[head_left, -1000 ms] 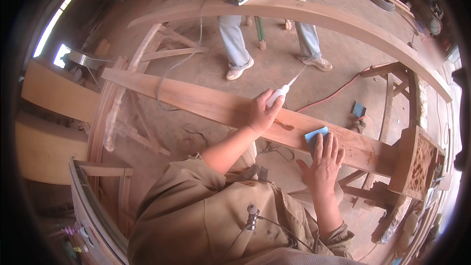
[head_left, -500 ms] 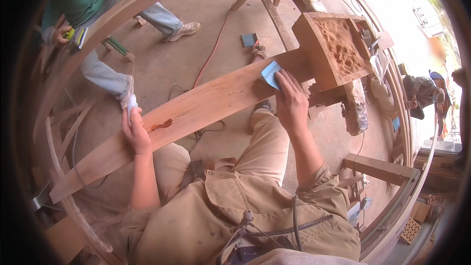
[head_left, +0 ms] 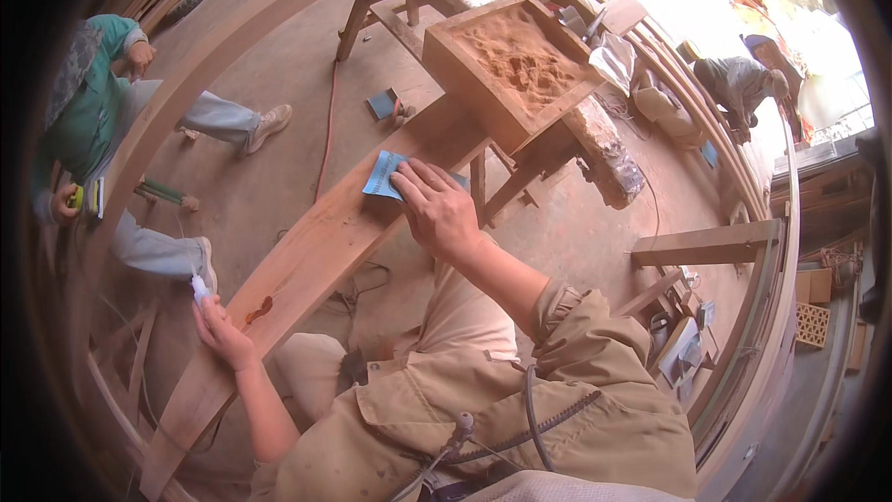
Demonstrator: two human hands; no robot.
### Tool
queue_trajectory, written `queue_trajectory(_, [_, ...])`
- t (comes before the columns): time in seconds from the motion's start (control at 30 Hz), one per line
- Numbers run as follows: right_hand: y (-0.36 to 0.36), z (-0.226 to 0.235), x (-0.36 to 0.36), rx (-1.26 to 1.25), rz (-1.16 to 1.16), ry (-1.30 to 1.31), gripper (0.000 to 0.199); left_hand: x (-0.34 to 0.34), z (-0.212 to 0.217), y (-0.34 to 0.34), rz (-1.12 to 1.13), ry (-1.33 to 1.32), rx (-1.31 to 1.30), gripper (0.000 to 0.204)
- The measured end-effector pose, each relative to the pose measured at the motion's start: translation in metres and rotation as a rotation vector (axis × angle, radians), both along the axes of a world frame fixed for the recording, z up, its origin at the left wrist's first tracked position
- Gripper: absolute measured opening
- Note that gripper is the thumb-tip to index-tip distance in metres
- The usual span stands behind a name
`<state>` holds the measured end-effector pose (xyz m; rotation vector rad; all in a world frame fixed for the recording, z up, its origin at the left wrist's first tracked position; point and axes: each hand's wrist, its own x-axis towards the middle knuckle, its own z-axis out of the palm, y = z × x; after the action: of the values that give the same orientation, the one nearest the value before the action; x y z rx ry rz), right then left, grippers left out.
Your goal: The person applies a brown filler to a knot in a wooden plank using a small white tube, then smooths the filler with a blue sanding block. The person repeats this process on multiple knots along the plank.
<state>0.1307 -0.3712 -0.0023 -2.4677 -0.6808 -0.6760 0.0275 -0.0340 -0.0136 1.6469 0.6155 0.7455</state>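
Sandpaper (head_left: 383, 174) under right hand (head_left: 439, 212), on plank (head_left: 316, 251)

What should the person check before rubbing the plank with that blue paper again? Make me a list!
1. Right hand flat on the blue sanding sheet: ok, fingers press it onto the plank.
2. Left hand has the small white bottle: ok, held at the plank's edge.
3. Dark reddish spot dry or wet: cannot tell.
4. Plank resting steady: cannot tell, its supports are mostly hidden.
5. Other people away from the plank: ok, the person in the green top stands apart on the floor.
6. Red cable out of the way: ok, it lies on the floor beside the plank.
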Motion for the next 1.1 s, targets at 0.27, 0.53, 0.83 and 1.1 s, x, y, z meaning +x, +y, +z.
queue_trajectory(0.27, [0.004,-0.006,-0.014,-0.046,0.117,0.003,0.031,0.001,-0.001,0.003,-0.055,-0.023,-0.034,0.027])
queue_trajectory(0.53, [-0.012,-0.001,-0.005,0.028,-0.037,0.01,0.031,0.0,0.004,0.001,-0.049,-0.039,-0.052,0.024])
queue_trajectory(0.83, [0.013,-0.002,-0.018,0.043,0.089,0.023,0.028,0.0,0.008,-0.003,-0.085,-0.02,-0.057,0.024])
queue_trajectory(1.1, [0.015,-0.003,-0.018,0.004,0.013,-0.004,0.028,0.0,0.009,-0.005,-0.066,-0.033,-0.07,0.024])
